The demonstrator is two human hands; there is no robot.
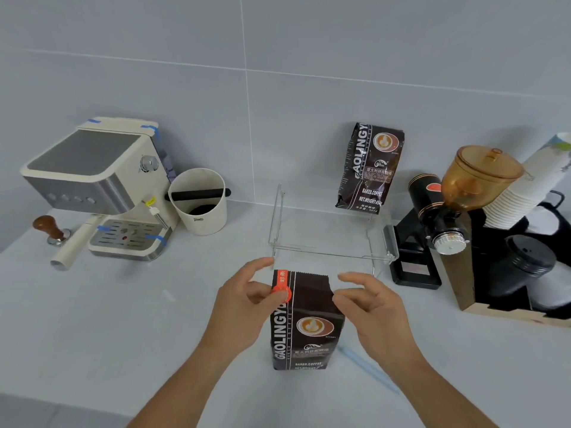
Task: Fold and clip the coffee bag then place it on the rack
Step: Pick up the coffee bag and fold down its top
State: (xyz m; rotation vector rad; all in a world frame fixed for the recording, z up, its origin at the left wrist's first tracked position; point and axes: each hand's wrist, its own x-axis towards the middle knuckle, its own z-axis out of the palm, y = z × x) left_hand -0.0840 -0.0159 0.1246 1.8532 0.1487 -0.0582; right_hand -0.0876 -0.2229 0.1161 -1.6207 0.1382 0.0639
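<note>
The dark coffee bag (304,322) stands upright on the pale surface (123,319), near its front edge, its top still standing open and unfolded. A red clip (281,292) sits at the bag's upper left corner, pinched between the thumb and fingers of the left hand (247,301). The right hand (370,304) meets the bag's upper right edge with thumb and fingertips closed lightly on it, the other fingers curled loose above. Just behind the bag stands a clear acrylic rack (332,239), and a second coffee bag (369,168) stands on its back right corner, leaning against the wall. An espresso machine (99,186) and a white knock box (199,200) stand well to the left; a black grinder (445,211) with an amber hopper stands to the right of the rack.
</note>
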